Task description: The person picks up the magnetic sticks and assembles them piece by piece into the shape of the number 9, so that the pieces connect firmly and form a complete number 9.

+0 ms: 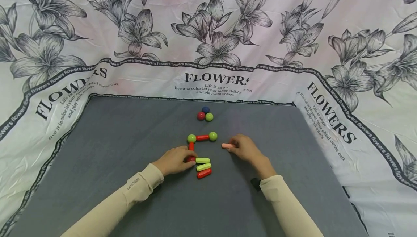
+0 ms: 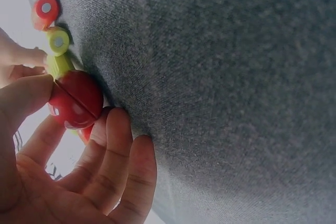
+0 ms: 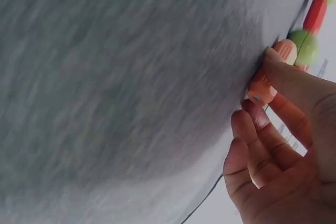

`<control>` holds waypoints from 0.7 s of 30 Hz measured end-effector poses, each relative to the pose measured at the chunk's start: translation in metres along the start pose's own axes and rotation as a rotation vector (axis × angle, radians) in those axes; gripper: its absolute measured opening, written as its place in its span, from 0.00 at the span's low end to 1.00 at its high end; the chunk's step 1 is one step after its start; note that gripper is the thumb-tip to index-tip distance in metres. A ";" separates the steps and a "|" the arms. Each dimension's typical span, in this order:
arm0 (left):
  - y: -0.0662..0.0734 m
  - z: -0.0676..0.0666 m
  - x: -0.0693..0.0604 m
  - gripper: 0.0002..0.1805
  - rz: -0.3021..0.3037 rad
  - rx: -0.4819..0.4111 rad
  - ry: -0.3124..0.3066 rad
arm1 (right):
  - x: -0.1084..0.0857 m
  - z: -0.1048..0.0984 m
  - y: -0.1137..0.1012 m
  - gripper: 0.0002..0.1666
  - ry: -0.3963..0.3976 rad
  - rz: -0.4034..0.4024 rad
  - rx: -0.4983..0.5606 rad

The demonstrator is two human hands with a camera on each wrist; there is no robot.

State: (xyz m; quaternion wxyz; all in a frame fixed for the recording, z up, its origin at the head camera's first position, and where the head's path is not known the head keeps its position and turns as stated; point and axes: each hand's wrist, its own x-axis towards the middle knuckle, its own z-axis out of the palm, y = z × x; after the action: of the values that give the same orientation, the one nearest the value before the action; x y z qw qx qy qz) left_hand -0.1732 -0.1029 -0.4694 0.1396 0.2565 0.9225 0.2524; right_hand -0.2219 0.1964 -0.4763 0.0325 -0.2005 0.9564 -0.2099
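Salmon rod (image 1: 227,145), one: at the grey surface (image 1: 97,139), right of the end green ball (image 1: 213,136), a gap between them in the head view. Pinched in my right hand (image 1: 245,148); one end shows a pale disc, perhaps a magnet.

Chain red ball (image 2: 76,100), one: gripped between thumb and fingers of my left hand (image 1: 175,160), at the near end of a bent chain: left red rod (image 1: 191,146), corner green ball (image 1: 191,138), crosswise red rod (image 1: 202,137), end green ball.

Upper yellow-green rod (image 1: 203,160), one: its end apparently touching the chain red ball. Nearer me, lower yellow-green rod (image 1: 203,167) and loose red rod (image 1: 204,173).

Risks, as I judge them: a tug by my left hand could part the chain red ball from the left red rod; a nudge could swing the chain at its corner. If the discs are magnets, the salmon rod could snap on crooked, or the lower yellow-green rod could jump to its neighbour.

Pose: both forearms reach in from the near edge, converging. Right: thumb along the rod, outer fingers loosely bent. Left: outer fingertips low by the surface.

Farther off: blue ball (image 1: 205,110), spare red ball (image 1: 201,115), spare green ball (image 1: 209,117), clustered.
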 end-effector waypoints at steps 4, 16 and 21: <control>0.000 0.001 0.000 0.13 -0.005 -0.007 0.000 | -0.002 -0.005 0.014 0.10 0.015 0.042 -0.007; 0.000 0.001 0.001 0.15 -0.020 -0.014 0.025 | -0.007 -0.008 0.025 0.11 0.063 0.154 0.013; 0.002 0.000 0.000 0.15 -0.024 -0.006 0.027 | -0.012 -0.006 0.020 0.13 0.094 0.185 0.030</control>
State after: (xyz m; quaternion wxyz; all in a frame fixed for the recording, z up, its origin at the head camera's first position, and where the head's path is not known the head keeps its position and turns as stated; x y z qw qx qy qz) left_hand -0.1728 -0.1016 -0.4686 0.1311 0.2416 0.9265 0.2569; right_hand -0.2189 0.2206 -0.4794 0.0099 -0.1006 0.9681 -0.2293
